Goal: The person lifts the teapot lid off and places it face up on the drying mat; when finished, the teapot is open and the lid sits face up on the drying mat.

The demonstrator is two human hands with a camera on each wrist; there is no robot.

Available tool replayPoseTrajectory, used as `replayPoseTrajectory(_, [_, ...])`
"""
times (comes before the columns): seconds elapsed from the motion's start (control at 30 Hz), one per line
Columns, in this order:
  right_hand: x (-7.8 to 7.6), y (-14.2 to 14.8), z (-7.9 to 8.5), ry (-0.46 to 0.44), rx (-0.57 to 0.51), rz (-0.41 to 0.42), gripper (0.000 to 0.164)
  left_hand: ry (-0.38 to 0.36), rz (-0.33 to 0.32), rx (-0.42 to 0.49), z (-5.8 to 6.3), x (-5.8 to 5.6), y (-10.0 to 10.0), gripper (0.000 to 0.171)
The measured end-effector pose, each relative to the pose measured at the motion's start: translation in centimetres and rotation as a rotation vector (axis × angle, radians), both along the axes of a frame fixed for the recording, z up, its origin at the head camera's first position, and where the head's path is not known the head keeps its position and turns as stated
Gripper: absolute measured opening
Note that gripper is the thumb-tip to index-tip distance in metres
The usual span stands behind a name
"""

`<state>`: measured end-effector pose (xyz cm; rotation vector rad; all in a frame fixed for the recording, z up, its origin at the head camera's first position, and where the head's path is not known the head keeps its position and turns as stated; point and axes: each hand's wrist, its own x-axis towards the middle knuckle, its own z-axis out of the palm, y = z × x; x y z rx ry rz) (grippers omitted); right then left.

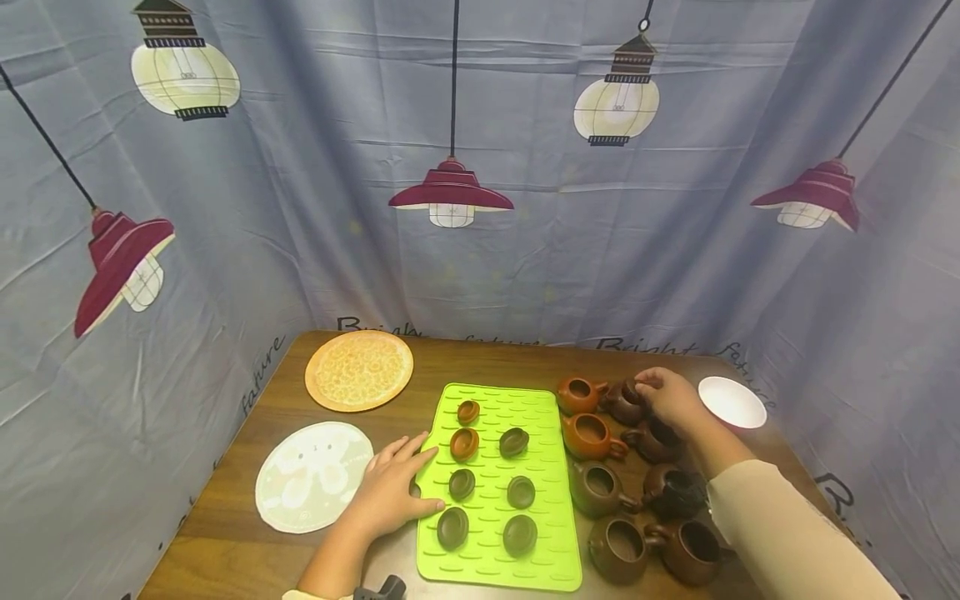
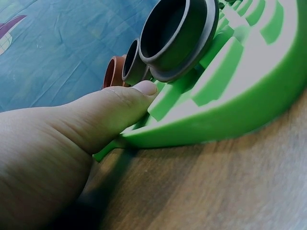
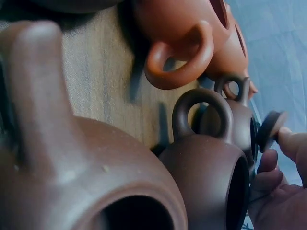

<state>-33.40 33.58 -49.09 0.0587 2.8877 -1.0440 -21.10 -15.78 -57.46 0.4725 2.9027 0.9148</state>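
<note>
My right hand [image 1: 669,402] pinches a small dark brown teapot lid [image 3: 269,130] between thumb and fingertips, close over the mouth of the rearmost brown teapot [image 1: 624,405]. My left hand [image 1: 393,487] rests with spread fingers along the left edge of a bright green silicone mat [image 1: 551,500]. In the left wrist view its thumb [image 2: 122,100] presses the mat's edge, right by an upturned dark lid [image 2: 177,40]. Several more loose lids lie on the mat, among them a small orange lid [image 1: 468,412] and a dark brown lid [image 1: 520,535].
Lidless teapots crowd the table right of the mat, including an orange teapot [image 1: 588,437] and a brown teapot [image 1: 619,550]. A white bowl [image 1: 732,402] sits at the back right. On the left lie a round orange placemat [image 1: 360,371] and a pale placemat [image 1: 311,477].
</note>
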Motion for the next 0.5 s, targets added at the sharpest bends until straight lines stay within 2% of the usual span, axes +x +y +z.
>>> replayPoseTrajectory(0.23, [0.08,-0.16,-0.09,-0.011,-0.221,-0.077,0.035,-0.006,0.004,0.001,0.01,-0.06,-0.04,0.091])
replayPoseTrajectory(0.33, [0.22,-0.22,-0.16,-0.018,-0.263,-0.091,0.039,-0.007,0.004,0.003,0.02,-0.03,-0.03,0.091])
replayPoseTrajectory(0.5, [0.29,-0.30,-0.69,-0.080,-0.448,-0.126,0.045,-0.014,0.000,0.008,0.03,0.02,0.03,0.092])
